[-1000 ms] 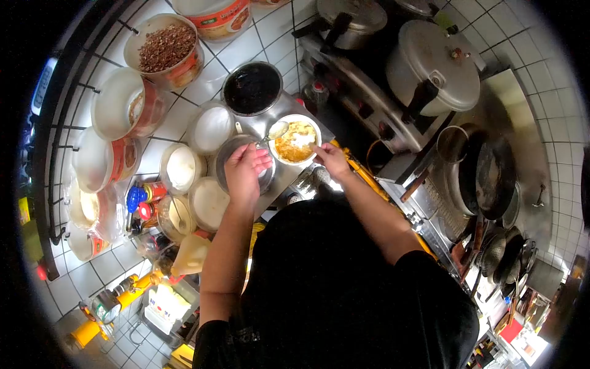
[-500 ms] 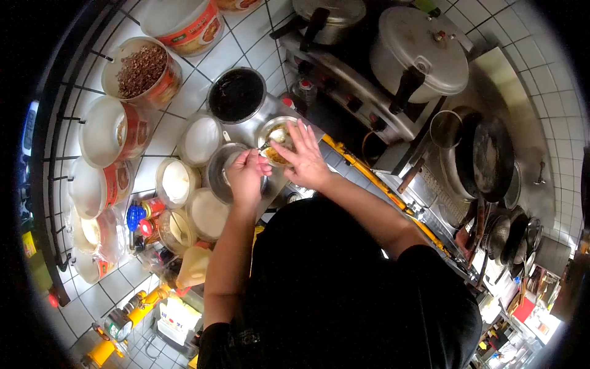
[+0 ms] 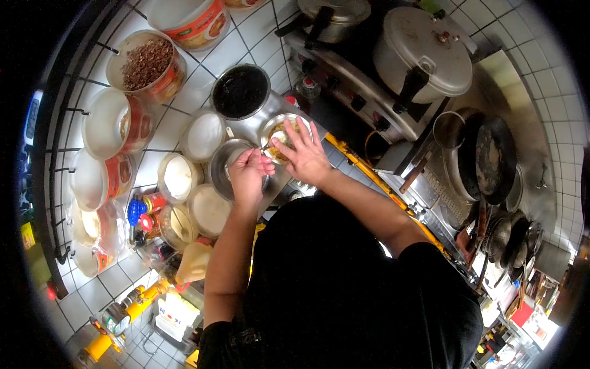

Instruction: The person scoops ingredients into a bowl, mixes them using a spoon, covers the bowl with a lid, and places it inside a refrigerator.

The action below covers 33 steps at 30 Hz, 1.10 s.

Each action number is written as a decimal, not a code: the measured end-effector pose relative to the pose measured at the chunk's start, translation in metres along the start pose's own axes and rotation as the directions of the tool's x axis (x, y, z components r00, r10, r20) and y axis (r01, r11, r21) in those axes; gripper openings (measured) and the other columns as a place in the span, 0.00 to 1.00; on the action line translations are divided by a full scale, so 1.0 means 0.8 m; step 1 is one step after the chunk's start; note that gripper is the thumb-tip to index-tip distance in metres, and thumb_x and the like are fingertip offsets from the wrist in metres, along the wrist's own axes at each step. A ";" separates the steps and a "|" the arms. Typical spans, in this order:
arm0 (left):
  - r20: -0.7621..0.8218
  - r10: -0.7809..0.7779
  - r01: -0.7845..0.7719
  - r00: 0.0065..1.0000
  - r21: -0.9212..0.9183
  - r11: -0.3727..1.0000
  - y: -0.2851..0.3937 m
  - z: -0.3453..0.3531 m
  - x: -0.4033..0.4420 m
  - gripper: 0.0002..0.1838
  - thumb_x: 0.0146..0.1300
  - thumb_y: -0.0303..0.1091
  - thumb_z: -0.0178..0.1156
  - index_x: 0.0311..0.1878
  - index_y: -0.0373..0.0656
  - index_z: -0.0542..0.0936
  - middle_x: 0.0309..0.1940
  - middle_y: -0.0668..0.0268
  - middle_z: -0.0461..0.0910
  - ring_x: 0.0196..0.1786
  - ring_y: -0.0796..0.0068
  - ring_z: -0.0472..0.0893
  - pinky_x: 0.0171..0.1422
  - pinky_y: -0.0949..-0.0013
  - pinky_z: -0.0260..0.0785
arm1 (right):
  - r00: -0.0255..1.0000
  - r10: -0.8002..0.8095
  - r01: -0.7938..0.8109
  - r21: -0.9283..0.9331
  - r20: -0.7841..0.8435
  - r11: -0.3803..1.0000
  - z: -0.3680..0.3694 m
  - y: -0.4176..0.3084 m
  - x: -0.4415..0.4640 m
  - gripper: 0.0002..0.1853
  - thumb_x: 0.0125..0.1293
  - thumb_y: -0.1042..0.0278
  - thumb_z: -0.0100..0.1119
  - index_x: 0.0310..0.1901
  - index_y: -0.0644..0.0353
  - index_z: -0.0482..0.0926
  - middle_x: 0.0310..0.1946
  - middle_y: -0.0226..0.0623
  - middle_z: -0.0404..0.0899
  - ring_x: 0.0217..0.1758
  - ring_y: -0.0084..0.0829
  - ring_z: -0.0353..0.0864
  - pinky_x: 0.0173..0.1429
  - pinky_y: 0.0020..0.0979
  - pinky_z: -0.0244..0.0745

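My left hand [image 3: 248, 175] is closed on the handle of a metal spoon [image 3: 279, 137], whose head lies in a small bowl [image 3: 265, 130] of yellowish food. Over the right part of this bowl, my right hand [image 3: 305, 157] spreads its fingers and hides much of the contents. Whether its fingertips touch the bowl or the food cannot be told. A metal basin [image 3: 217, 171] sits under and beside my left hand. Just behind the bowl stands a metal pot of dark contents [image 3: 240, 91].
Tubs of white contents [image 3: 204, 136] and a tub of brown flakes [image 3: 147, 66] stand on the left. A large pressure cooker [image 3: 424, 52] is on the stove at upper right. Pans [image 3: 495, 161] lie right of a yellow pipe [image 3: 362, 172].
My right hand has left the bowl's right rim, moved over the bowl and spread its fingers. My left hand keeps the spoon. The whole view has shifted slightly.
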<state>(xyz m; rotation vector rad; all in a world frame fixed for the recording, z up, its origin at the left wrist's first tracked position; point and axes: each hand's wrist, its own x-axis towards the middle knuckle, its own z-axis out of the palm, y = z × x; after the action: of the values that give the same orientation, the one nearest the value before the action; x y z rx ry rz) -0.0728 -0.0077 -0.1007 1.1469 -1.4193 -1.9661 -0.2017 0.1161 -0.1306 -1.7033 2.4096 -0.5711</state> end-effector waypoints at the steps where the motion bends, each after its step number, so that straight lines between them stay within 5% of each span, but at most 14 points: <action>1: 0.003 -0.046 0.046 0.999 -0.018 0.999 0.006 0.001 0.000 0.11 0.75 0.31 0.56 0.46 0.31 0.80 0.28 0.60 0.82 0.24 0.74 0.81 0.29 0.71 0.77 | 1.000 -0.002 0.002 -0.025 0.009 1.000 0.001 -0.001 -0.001 0.41 0.55 0.59 0.69 0.74 0.38 0.66 0.81 0.49 0.42 0.83 0.58 0.37 0.81 0.64 0.34; 5: 0.037 -0.149 0.149 0.988 -0.012 0.989 0.000 -0.007 0.003 0.10 0.73 0.31 0.57 0.48 0.33 0.80 0.35 0.59 0.83 0.32 0.70 0.83 0.37 0.67 0.79 | 0.998 0.006 0.004 -0.172 0.058 0.985 0.001 -0.006 -0.002 0.38 0.60 0.57 0.64 0.74 0.46 0.65 0.80 0.48 0.44 0.83 0.58 0.37 0.81 0.64 0.33; 8: 0.169 0.048 -0.100 0.984 0.314 0.944 -0.004 -0.020 -0.007 0.11 0.71 0.32 0.58 0.50 0.36 0.80 0.40 0.59 0.82 0.39 0.67 0.82 0.44 0.64 0.77 | 0.997 -0.003 0.026 -0.276 0.082 0.961 -0.002 -0.006 -0.003 0.37 0.64 0.55 0.59 0.74 0.53 0.64 0.80 0.48 0.44 0.83 0.57 0.36 0.81 0.64 0.32; 9: 0.305 0.199 -0.344 0.931 0.558 0.755 -0.001 -0.025 -0.011 0.11 0.70 0.32 0.58 0.51 0.37 0.80 0.42 0.59 0.82 0.41 0.66 0.82 0.47 0.63 0.76 | 0.994 0.009 0.021 -0.282 0.105 0.959 -0.003 -0.007 -0.003 0.37 0.65 0.55 0.58 0.74 0.54 0.64 0.80 0.48 0.44 0.83 0.57 0.36 0.81 0.64 0.31; 11: 0.537 0.425 -0.637 0.729 0.759 0.134 0.007 -0.030 -0.020 0.13 0.69 0.33 0.59 0.53 0.39 0.79 0.46 0.59 0.82 0.46 0.65 0.81 0.51 0.61 0.75 | 0.988 0.035 0.011 -0.296 0.149 0.955 -0.005 -0.009 -0.004 0.36 0.66 0.54 0.56 0.74 0.57 0.63 0.80 0.48 0.43 0.83 0.57 0.35 0.81 0.65 0.30; 14: 0.567 0.452 -0.639 0.689 0.769 0.008 0.018 -0.020 -0.023 0.16 0.66 0.34 0.61 0.56 0.42 0.79 0.51 0.58 0.81 0.53 0.62 0.80 0.58 0.58 0.73 | 0.985 0.089 -0.057 -0.212 0.147 0.976 -0.006 -0.001 -0.011 0.36 0.67 0.54 0.54 0.75 0.58 0.62 0.81 0.48 0.43 0.84 0.56 0.34 0.81 0.64 0.28; 17: 0.566 0.501 -0.654 0.655 0.756 0.001 0.026 -0.017 -0.026 0.17 0.67 0.35 0.61 0.56 0.42 0.79 0.50 0.59 0.81 0.53 0.63 0.80 0.58 0.59 0.73 | 0.991 0.081 -0.054 -0.224 0.110 0.973 -0.004 0.002 -0.016 0.36 0.68 0.53 0.52 0.76 0.58 0.60 0.81 0.48 0.43 0.84 0.55 0.33 0.80 0.65 0.27; 20: 0.631 0.522 -0.733 0.573 0.680 -0.017 -0.027 -0.043 0.002 0.22 0.72 0.36 0.55 0.67 0.39 0.72 0.61 0.57 0.76 0.62 0.61 0.76 0.68 0.58 0.67 | 0.987 0.058 -0.012 -0.294 0.148 0.956 -0.001 0.001 -0.012 0.36 0.70 0.53 0.47 0.76 0.59 0.57 0.81 0.49 0.42 0.84 0.56 0.33 0.81 0.64 0.27; 23: 0.671 0.508 -0.676 0.539 0.705 -0.214 -0.048 -0.049 0.014 0.22 0.73 0.35 0.53 0.68 0.39 0.71 0.62 0.56 0.75 0.63 0.61 0.75 0.68 0.57 0.67 | 0.994 0.032 -0.006 -0.235 0.105 0.972 0.004 -0.003 -0.007 0.35 0.73 0.53 0.42 0.77 0.60 0.54 0.81 0.51 0.41 0.84 0.57 0.34 0.81 0.64 0.27; 27: 0.602 0.469 -0.756 0.646 0.590 0.284 -0.042 -0.049 0.011 0.22 0.73 0.34 0.53 0.68 0.40 0.70 0.63 0.56 0.74 0.63 0.62 0.74 0.68 0.58 0.67 | 0.994 -0.005 0.031 -0.235 0.108 0.971 0.009 -0.004 -0.004 0.35 0.74 0.53 0.40 0.78 0.61 0.53 0.80 0.52 0.40 0.83 0.57 0.34 0.81 0.63 0.27; 29: 0.586 0.467 -0.745 0.662 0.582 0.325 -0.034 -0.043 0.006 0.21 0.72 0.34 0.54 0.67 0.40 0.71 0.61 0.57 0.75 0.62 0.62 0.75 0.67 0.59 0.68 | 0.996 -0.036 0.056 -0.238 0.085 0.970 0.016 -0.001 -0.004 0.35 0.74 0.53 0.41 0.78 0.61 0.52 0.80 0.53 0.40 0.83 0.57 0.35 0.81 0.64 0.28; 33: 0.594 0.503 -0.733 0.628 0.668 0.126 -0.022 -0.029 0.001 0.20 0.71 0.33 0.55 0.64 0.40 0.73 0.58 0.58 0.76 0.59 0.63 0.76 0.64 0.59 0.69 | 0.991 -0.013 0.054 -0.317 0.130 0.947 0.007 -0.002 -0.001 0.38 0.70 0.53 0.49 0.78 0.60 0.53 0.81 0.50 0.41 0.84 0.56 0.35 0.81 0.63 0.29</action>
<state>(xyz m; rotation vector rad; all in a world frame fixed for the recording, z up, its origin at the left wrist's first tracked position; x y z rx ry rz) -0.0520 -0.0150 -0.1203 0.3678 -2.6562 -0.6083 -0.1980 0.1152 -0.1349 -1.8378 2.4915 -0.0691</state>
